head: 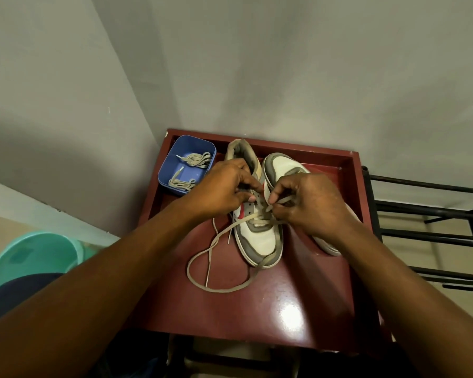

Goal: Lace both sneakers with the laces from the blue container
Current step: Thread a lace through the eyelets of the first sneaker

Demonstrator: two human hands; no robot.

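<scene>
Item 1, first sneaker: grey and white with a red side mark, flat on the dark red surface, toe toward 6 o'clock, directly under and between both hands

Item 2, lace: beige, threaded across the lowest eyelets of the first sneaker; one end pinched, the rest trailing in a wide loop on the surface at 6 to 7 o'clock of the hands

Item 3, left hand: fingers curled, gripping the first sneaker's upper at the eyelet row

Item 4, right hand: thumb and fingers pinching one end of the lace above the eyelets, close beside the left hand

Item 5, second sneaker: same colours, just beside the first at 3 o'clock, toe toward 12 o'clock, middle part hidden under the right hand

Item 6, blue container: at 10 o'clock of the left hand, near the far corner of the surface, holding two bundles of spare laces

Item 7, teal bucket: off the surface at 8 o'clock

Item 8, black rack: beside the surface at 3 o'clock
</scene>
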